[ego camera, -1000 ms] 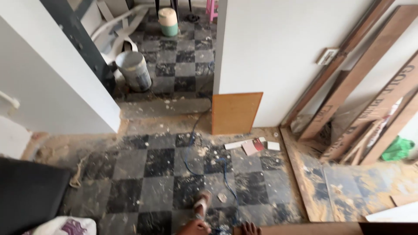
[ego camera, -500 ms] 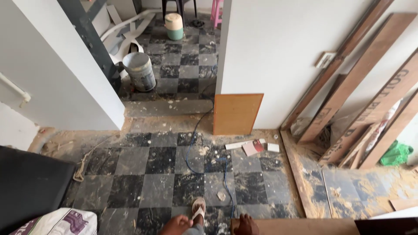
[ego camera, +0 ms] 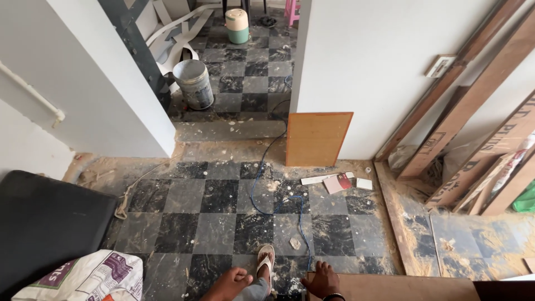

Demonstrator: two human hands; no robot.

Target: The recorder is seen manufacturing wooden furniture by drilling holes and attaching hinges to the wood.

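- The view is sliding down now, so both hands are showing more than a moment ago.
- The right hand (ego camera: 322,280) is resting its fingers, spread flat, on the edge of a brown board (ego camera: 390,287).
- The left hand (ego camera: 231,283) is curling loosely, holding nothing, just beside the sandal (ego camera: 265,261).
- A blue cable (ego camera: 262,184) is lying on the checkered floor (ego camera: 217,223).

A white woven sack (ego camera: 83,278) with purple print lies at the lower left of the frame (partly cut off by the edge). Small red and white sample cards (ego camera: 337,181) lie right of centre, below an orange board (ego camera: 317,138).
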